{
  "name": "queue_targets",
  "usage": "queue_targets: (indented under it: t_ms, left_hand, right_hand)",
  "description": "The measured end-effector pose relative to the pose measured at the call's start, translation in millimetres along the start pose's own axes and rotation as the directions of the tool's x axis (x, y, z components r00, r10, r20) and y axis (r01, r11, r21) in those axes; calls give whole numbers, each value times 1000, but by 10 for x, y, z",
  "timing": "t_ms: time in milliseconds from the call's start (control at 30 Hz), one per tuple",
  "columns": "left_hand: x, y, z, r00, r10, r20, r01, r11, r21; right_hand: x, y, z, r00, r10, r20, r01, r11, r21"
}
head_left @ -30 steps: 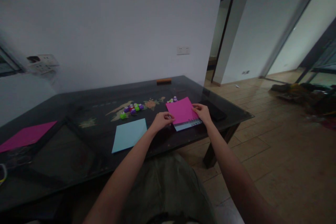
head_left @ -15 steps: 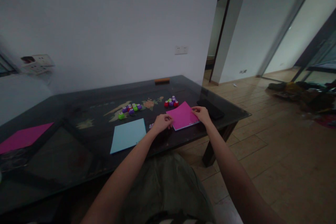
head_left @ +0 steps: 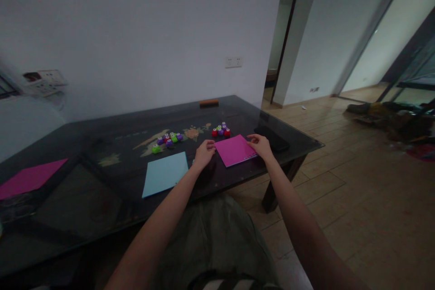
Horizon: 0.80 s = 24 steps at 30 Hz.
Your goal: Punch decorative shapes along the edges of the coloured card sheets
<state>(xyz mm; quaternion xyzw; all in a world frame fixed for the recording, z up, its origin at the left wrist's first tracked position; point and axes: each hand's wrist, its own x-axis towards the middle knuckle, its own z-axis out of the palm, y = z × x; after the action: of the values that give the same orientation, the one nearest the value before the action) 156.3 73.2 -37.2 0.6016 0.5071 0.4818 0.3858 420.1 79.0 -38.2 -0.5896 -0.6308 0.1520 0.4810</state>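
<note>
A pink sheet [head_left: 234, 150] lies flat on the dark table, with a thin printed edge showing along its near right side. My left hand [head_left: 205, 152] is at the sheet's upper left corner, fingers curled; whether they pinch the edge is too small to tell. At the right edge rests my right hand [head_left: 260, 145], its thumb and fingers apart. A light blue sheet [head_left: 165, 173] lies to the left of my left hand. Behind the pink sheet sits a cluster of red, purple and green toys [head_left: 221, 130] with eye-like tops.
More such toys [head_left: 170, 140] stand behind the blue sheet. Another pink sheet [head_left: 34, 178] lies at the far left. A black flat object [head_left: 273, 139] is right of my right hand. A brown bar [head_left: 209, 103] lies at the table's back edge.
The pink sheet's raised far part has come down flat. My left hand has moved left and up, from the sheet's left side to its upper left corner. My right hand has stayed nearly in place.
</note>
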Motion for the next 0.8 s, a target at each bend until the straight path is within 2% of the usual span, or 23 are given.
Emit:
queue_targets:
  t_ms: [133,500,800]
  left_hand:
    - [1,-2,12,1000,-9,19,10,1000,-21]
    - [-29,43,27,999,34,43,-32,998,-46]
    - [-56,81,16,997,56,58,-58,998,28]
  right_hand:
    - [4,28,16,999,10,-45,-10,1000,2]
    - [-1,40,28,1000,15,1,-15,999,50]
    - [-10,15,16,999,29,-37,-29,999,18]
